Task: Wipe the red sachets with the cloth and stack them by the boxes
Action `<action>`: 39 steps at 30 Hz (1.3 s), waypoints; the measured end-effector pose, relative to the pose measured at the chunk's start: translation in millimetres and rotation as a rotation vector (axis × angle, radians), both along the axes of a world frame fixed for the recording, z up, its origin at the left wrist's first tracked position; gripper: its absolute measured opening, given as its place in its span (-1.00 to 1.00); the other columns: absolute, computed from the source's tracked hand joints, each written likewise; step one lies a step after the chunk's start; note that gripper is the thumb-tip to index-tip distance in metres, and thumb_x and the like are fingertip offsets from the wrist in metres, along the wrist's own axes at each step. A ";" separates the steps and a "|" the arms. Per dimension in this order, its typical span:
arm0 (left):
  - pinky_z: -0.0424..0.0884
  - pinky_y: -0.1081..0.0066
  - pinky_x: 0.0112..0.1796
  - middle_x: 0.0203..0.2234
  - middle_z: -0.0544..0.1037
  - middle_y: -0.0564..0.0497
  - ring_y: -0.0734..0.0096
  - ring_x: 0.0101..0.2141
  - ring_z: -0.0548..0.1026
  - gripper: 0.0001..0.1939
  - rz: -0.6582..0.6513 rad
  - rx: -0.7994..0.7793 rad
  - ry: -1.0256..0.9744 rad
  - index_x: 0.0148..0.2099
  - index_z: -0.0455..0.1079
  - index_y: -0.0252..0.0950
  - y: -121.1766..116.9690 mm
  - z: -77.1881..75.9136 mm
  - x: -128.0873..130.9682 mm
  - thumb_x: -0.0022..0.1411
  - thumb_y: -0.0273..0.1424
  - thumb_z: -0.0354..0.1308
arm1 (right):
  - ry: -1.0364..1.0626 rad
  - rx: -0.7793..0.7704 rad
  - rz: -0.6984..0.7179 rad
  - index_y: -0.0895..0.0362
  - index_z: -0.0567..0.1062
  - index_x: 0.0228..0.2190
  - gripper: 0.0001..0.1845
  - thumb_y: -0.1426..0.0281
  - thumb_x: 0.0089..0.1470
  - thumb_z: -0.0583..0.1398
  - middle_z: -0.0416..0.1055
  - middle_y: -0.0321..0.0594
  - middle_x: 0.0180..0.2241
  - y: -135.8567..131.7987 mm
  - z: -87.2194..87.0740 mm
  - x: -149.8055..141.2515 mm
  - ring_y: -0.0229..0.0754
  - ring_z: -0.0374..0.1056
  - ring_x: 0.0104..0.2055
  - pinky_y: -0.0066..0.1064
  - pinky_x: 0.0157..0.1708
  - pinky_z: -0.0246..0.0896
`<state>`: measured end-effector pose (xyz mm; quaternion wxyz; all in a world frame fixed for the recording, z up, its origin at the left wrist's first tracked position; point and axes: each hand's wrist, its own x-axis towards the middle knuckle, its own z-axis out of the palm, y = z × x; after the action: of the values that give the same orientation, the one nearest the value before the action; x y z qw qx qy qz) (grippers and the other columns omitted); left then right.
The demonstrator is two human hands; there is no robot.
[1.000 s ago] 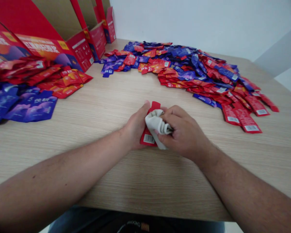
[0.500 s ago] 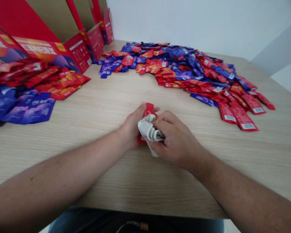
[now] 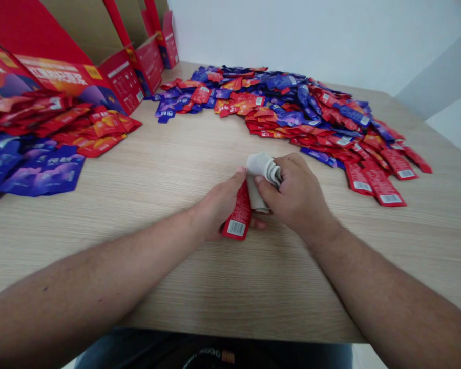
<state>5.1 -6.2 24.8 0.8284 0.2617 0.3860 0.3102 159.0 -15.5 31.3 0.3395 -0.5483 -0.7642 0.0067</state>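
Head view, from the left: open boxes [image 3: 123, 82] stand behind a pile of red packets [image 3: 67, 120], with blue packets [image 3: 42, 174] in front of it on the table [image 3: 165, 164]. Next comes the left hand [image 3: 215, 207], closed around one red packet [image 3: 239, 207], which slants with its barcode [image 3: 236, 228] end toward the person. Against the packet's upper right side lies a folded pale cloth [image 3: 258, 166], pinched in the right hand [image 3: 301, 197]. Farther right and behind, a mixed heap [image 3: 280, 102] of red and blue packets curves along the table.

The step in hand looks like wiping this packet. As I judge it, carrying on calls for a firm left grip while the cloth covers the parts it has yet to reach (whether the underside needs it, I cannot tell). The packet looks soft, so too hard a rub could bend it or twist it in the fingers.

Compared with the frame half a second earlier, the packet's barcode end is now bare, where the cloth hid most of it, while its top end is now covered. Cloth and right hand have moved up and to the right; the piles look unchanged.
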 end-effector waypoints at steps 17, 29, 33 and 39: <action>0.56 0.28 -0.31 -0.39 0.63 -0.12 0.23 -0.42 0.60 -0.54 0.144 -0.041 -0.076 -0.02 0.50 -0.36 7.8 -1.6 -3.9 0.47 -0.11 -0.07 | -0.094 -0.171 0.245 0.12 0.46 -0.29 -0.93 0.42 0.11 0.21 0.38 -0.11 -0.22 -15.1 5.9 -8.9 -0.07 0.32 -0.17 -0.23 -0.16 0.28; 0.21 0.52 -0.70 -0.56 0.37 0.04 0.52 -0.68 0.30 -0.32 0.010 0.039 -0.097 -0.16 0.41 -0.30 13.7 -3.1 -17.7 0.34 0.23 -0.14 | 0.257 -0.203 -0.217 0.12 0.56 -0.21 -0.67 0.16 0.10 0.20 0.55 -0.11 -0.25 14.7 -3.2 15.9 0.05 0.45 -0.20 -0.10 -0.20 0.32; 0.16 0.53 -0.69 -0.61 0.28 0.13 0.55 -0.69 0.25 -0.35 0.138 0.090 -0.062 -0.27 0.35 -0.27 11.7 -0.8 -16.4 0.19 0.29 0.08 | 0.358 -0.224 -0.227 0.12 0.57 -0.16 -0.65 0.16 0.10 0.23 0.58 -0.09 -0.23 11.0 1.3 15.3 0.08 0.47 -0.21 -0.06 -0.20 0.34; 0.30 0.47 -0.56 -0.67 0.35 0.11 0.49 -0.63 0.35 -0.50 0.320 0.183 0.090 -0.41 0.31 -0.25 15.2 -7.0 -10.6 0.13 0.06 0.35 | 0.312 -0.087 -0.107 0.03 0.53 -0.20 -0.79 0.22 0.14 0.25 0.54 -0.16 -0.26 -16.8 27.4 4.7 0.01 0.46 -0.26 -0.15 -0.27 0.36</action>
<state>-5.4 9.0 17.7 0.7232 0.2851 0.4295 0.4596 163.8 -32.3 58.7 0.4296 -0.5948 -0.6709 0.1068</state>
